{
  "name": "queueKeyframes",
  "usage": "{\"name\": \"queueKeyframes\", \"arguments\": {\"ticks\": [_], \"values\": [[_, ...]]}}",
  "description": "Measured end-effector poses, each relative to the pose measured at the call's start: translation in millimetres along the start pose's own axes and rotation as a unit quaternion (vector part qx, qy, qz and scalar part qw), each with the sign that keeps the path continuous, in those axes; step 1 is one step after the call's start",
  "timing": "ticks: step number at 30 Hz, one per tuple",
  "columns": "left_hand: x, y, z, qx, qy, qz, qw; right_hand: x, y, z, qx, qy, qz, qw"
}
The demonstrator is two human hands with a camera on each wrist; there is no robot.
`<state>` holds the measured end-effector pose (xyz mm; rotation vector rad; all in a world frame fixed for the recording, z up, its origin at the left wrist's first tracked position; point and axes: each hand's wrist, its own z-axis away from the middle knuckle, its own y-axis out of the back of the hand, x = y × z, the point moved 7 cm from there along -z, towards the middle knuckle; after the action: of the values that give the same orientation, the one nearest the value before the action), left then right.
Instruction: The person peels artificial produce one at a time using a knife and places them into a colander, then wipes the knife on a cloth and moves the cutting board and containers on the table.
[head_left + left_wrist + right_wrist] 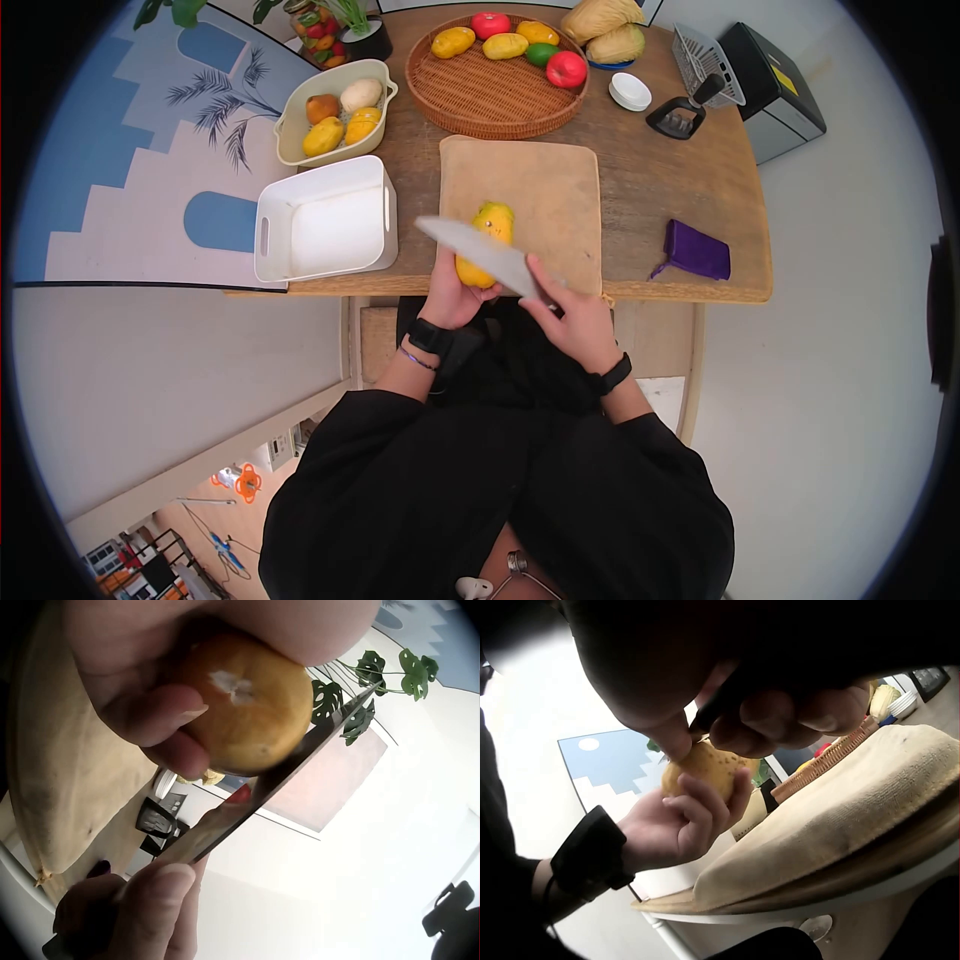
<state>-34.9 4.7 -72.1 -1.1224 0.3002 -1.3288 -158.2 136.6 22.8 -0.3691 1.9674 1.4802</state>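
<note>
Both hands were busy close to the body, over the near edge of the cutting board (555, 195). With its fingers curled round it, the left hand (455, 300) grasped a yellow fruit (492, 216), raised so that its pale-scarred end showed in the left wrist view. The right hand (582, 322) gripped a knife (480, 248), whose broad blade slanted across the fruit towards the left; whether the cutting edge touched the skin could not be told.

On the wooden table (655, 185), just left of the board, sat a white bin (325, 270), and well to the right lay a purple pouch (698, 250). Behind the bin, a cream basket (288, 122) held two yellow fruits, an orange-brown one and a pale one.

Past the board stood a round wicker tray (470, 95) with three yellow fruits, two red and one green along its far side. To its right were small white bowls (630, 92) and a black-handled tool (680, 120). Farthest back were a potted plant (368, 42) and a jar (320, 35) of colourful contents.
</note>
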Motion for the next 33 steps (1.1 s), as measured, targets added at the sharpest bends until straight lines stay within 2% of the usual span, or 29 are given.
{"name": "queueKeyframes", "arguments": {"ticks": [1,2,3,4,5,6,8,10,12,14,15,17,18,20,24,25,26,27,28,29,30,31,33], "values": [[4.3,-9.8,3.4,-0.096,-0.003,0.006,0.995,5.3,-2.5,-3.7,0.000,0.000,0.001,1.000],[6.1,-20.8,7.8,-0.191,-0.005,0.013,0.981,17.3,0.1,-8.8,0.034,-0.034,-0.022,0.999],[3.9,-20.7,8.5,-0.192,-0.004,0.013,0.981,27.8,4.9,-12.5,0.067,-0.067,-0.045,0.994],[3.3,-19.1,9.6,-0.148,-0.006,0.006,0.989,38.5,7.4,-15.0,0.039,-0.120,-0.007,0.992],[4.5,-17.1,10.6,-0.103,-0.009,-0.001,0.995,39.8,12.6,-15.5,0.039,-0.120,-0.008,0.992],[7.0,-21.6,12.1,-0.103,-0.010,-0.002,0.995,44.2,15.4,-15.8,0.031,-0.148,-0.018,0.988],[9.0,-19.6,14.2,-0.042,-0.014,-0.018,0.999,47.9,13.8,-14.1,0.019,-0.174,-0.028,0.984],[9.8,-11.7,9.6,-0.042,-0.021,-0.018,0.999,28.8,18.8,-8.9,0.051,-0.052,-0.033,0.997],[9.5,-1.7,3.1,-0.043,-0.024,-0.019,0.999,16.1,16.1,-1.0,0.042,-0.036,-0.043,0.998],[9.8,-7.1,3.1,-0.115,-0.019,0.025,0.993,10.7,11.9,0.5,0.021,-0.017,-0.020,0.999],[6.1,-7.1,0.7,-0.115,-0.019,0.025,0.993,8.8,10.5,2.4,0.021,-0.018,-0.020,0.999],[-0.2,-4.2,-2.8,-0.023,-0.013,0.063,0.998,-4.1,0.4,7.6,-0.012,0.016,0.008,1.000],[0.3,-2.3,-3.8,-0.022,-0.013,0.062,0.998,-5.7,-2.6,9.2,-0.002,0.034,0.027,0.999],[2.3,-10.9,-4.4,-0.102,-0.012,0.070,0.992,-6.0,-6.6,9.4,0.004,0.044,0.039,0.998],[3.7,-23.1,4.4,-0.091,-0.013,0.071,0.993,-10.2,-6.3,7.5,0.026,0.064,0.050,0.996],[3.6,-25.4,9.1,-0.043,-0.015,0.062,0.997,-10.4,-6.0,6.3,0.026,0.065,0.051,0.996],[3.3,-23.3,11.6,0.004,-0.017,0.053,0.998,-5.2,-5.6,3.6,0.021,0.029,0.049,0.998],[4.1,-15.2,9.0,0.004,-0.017,0.054,0.998,0.7,-5.5,0.8,0.015,-0.007,0.047,0.999],[5.3,-13.7,5.6,-0.094,-0.006,0.060,0.994,6.5,-8.3,-3.4,0.015,-0.007,0.048,0.999],[8.0,-25.7,10.1,-0.192,0.005,0.065,0.979,22.1,-7.9,-8.6,0.052,-0.048,-0.008,0.997],[6.5,-19.8,9.8,-0.146,-0.005,0.043,0.988,36.9,-5.2,-11.3,0.088,-0.088,-0.063,0.990],[6.4,-23.2,12.3,-0.146,-0.005,0.043,0.988,42.3,-0.4,-14.7,0.088,-0.088,-0.063,0.990],[6.5,-19.9,13.7,-0.093,0.000,0.015,0.996,66.8,0.0,-15.1,0.003,-0.211,0.020,0.977]]}}
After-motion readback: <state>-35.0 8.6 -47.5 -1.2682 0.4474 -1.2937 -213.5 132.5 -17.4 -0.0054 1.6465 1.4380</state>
